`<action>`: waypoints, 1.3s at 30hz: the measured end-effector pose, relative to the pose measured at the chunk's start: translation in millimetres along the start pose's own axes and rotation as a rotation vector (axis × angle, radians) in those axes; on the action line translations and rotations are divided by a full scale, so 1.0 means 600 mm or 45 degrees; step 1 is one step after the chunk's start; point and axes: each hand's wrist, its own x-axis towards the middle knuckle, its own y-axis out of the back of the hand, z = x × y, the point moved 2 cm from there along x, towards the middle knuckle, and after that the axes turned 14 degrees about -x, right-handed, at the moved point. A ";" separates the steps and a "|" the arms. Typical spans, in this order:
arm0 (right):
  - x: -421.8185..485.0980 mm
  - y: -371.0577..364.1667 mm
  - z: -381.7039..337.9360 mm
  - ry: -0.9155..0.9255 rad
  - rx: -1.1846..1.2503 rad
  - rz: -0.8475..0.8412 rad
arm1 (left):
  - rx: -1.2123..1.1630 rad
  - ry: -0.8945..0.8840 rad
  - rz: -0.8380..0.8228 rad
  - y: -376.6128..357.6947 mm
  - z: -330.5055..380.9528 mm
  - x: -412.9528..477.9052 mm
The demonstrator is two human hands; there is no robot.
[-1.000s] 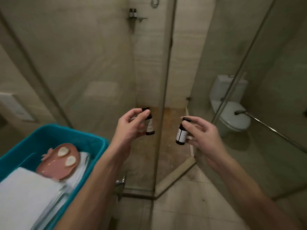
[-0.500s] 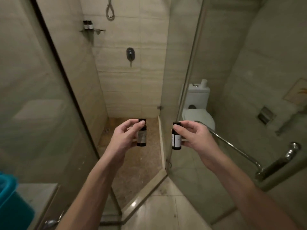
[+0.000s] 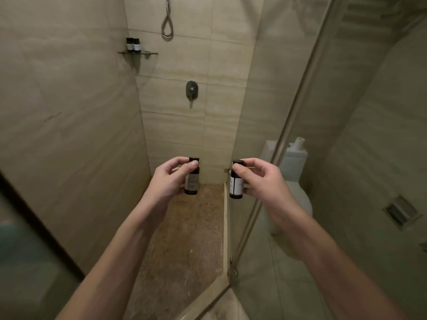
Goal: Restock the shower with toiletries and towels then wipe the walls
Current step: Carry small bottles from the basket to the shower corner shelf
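My left hand (image 3: 169, 181) grips a small dark toiletry bottle (image 3: 192, 183) with a pale label, held upright at chest height. My right hand (image 3: 261, 181) grips a second, matching bottle (image 3: 236, 184), also upright. Both hang in the open shower doorway, over the brown pebbled shower floor (image 3: 184, 239). High on the left wall a small glass corner shelf (image 3: 138, 53) carries two more dark bottles (image 3: 133, 44). No towel is in view.
A shower hose loop (image 3: 167, 21) hangs at the top and a mixer valve (image 3: 191, 89) sits on the back tiled wall. The open glass door (image 3: 288, 158) stands at right, with a toilet (image 3: 293, 181) behind it. A glass panel's dark edge (image 3: 44, 227) is at left.
The view has swung left into the shower stall and moved closer; the blue basket has left the frame. Both hands still hold their bottles, now raised slightly and level.
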 end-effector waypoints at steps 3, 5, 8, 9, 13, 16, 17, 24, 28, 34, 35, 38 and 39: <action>0.088 -0.009 -0.016 0.021 -0.007 -0.009 | -0.011 -0.028 0.051 -0.005 0.012 0.093; 0.144 -0.017 -0.031 0.061 -0.027 -0.012 | -0.043 -0.067 0.091 -0.010 0.028 0.143; 0.221 -0.033 -0.048 0.084 0.000 -0.032 | -0.077 -0.096 0.164 -0.003 0.048 0.204; 0.245 -0.041 -0.052 0.093 0.017 -0.049 | -0.079 -0.101 0.181 0.002 0.054 0.221; 0.341 -0.084 -0.062 0.128 0.046 -0.110 | -0.069 -0.117 0.264 0.036 0.071 0.291; 0.419 -0.119 -0.067 0.170 0.036 -0.171 | -0.068 -0.148 0.350 0.064 0.081 0.350; 0.448 -0.132 -0.071 0.173 0.035 -0.194 | -0.080 -0.161 0.381 0.073 0.085 0.370; 0.683 -0.233 -0.123 0.225 0.133 -0.374 | -0.071 -0.270 0.617 0.168 0.132 0.543; 0.800 -0.281 -0.170 0.208 0.166 -0.458 | -0.101 -0.296 0.742 0.217 0.186 0.626; 0.949 -0.350 -0.221 0.239 0.163 -0.508 | -0.064 -0.361 0.796 0.291 0.255 0.747; 0.971 -0.364 -0.225 0.253 0.152 -0.509 | -0.061 -0.371 0.805 0.306 0.260 0.768; 1.044 -0.412 -0.229 0.266 0.123 -0.509 | -0.044 -0.374 0.783 0.353 0.269 0.836; 1.070 -0.430 -0.232 0.283 0.128 -0.500 | -0.024 -0.390 0.763 0.373 0.270 0.862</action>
